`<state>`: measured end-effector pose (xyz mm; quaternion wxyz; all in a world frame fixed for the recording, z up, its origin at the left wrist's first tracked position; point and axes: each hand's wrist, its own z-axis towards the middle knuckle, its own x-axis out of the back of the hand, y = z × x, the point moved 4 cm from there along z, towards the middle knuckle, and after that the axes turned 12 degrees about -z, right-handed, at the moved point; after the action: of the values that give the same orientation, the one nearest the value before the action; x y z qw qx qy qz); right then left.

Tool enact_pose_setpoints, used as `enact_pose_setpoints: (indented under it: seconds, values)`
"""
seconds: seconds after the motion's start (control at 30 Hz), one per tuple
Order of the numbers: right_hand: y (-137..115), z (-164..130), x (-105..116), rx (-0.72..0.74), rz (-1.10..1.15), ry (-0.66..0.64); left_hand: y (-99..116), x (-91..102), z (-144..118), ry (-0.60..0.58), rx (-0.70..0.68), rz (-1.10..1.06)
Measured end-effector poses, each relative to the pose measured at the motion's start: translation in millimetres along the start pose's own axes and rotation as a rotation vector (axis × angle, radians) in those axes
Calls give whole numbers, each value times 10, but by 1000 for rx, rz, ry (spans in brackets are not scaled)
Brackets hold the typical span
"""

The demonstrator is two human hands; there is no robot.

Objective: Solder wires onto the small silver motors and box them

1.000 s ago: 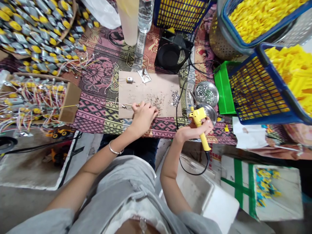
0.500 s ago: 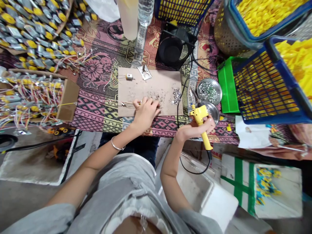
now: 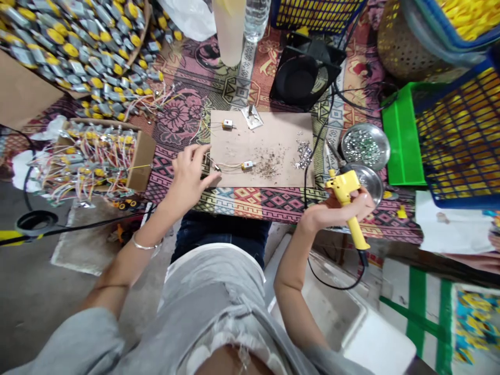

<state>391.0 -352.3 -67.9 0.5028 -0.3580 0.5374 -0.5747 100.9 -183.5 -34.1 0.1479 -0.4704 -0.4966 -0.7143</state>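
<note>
My right hand (image 3: 344, 205) grips a yellow soldering gun (image 3: 346, 195) by its handle, tip pointing up past the right edge of the brown cardboard mat (image 3: 273, 135). My left hand (image 3: 190, 172) hovers with fingers spread at the mat's left edge, holding nothing, fingertips close to the wires of a small motor (image 3: 247, 165) lying on the mat. A second small motor (image 3: 227, 124) lies near the mat's top left, next to a metal clip (image 3: 252, 116). Solder scraps (image 3: 302, 154) are scattered on the mat's right side.
A cardboard box of wired motors (image 3: 94, 156) stands at left, a pile of motors (image 3: 78, 47) behind it. Two metal bowls (image 3: 365, 147) sit right of the mat, a green tray (image 3: 398, 135) and blue baskets (image 3: 464, 135) beyond. A black fan (image 3: 300, 78) and bottles (image 3: 255, 18) stand at the back.
My left hand has let go of the motor on the mat and moved left, fingers opening. The view has swung left. My right hand still holds the soldering gun.
</note>
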Motion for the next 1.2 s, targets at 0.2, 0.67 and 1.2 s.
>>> enact_pose_setpoints:
  seconds: [0.2, 0.67, 1.2]
  values:
    - [-68, -172, 154, 20, -158, 36, -24, -61, -31, 145, 248, -16]
    - [-58, -510, 569, -21, -222, -57, 7, -318, 167, 273, 213, -365]
    - [-44, -544, 560, -44, -279, -96, 292, -133, 265, -92, -91, -106]
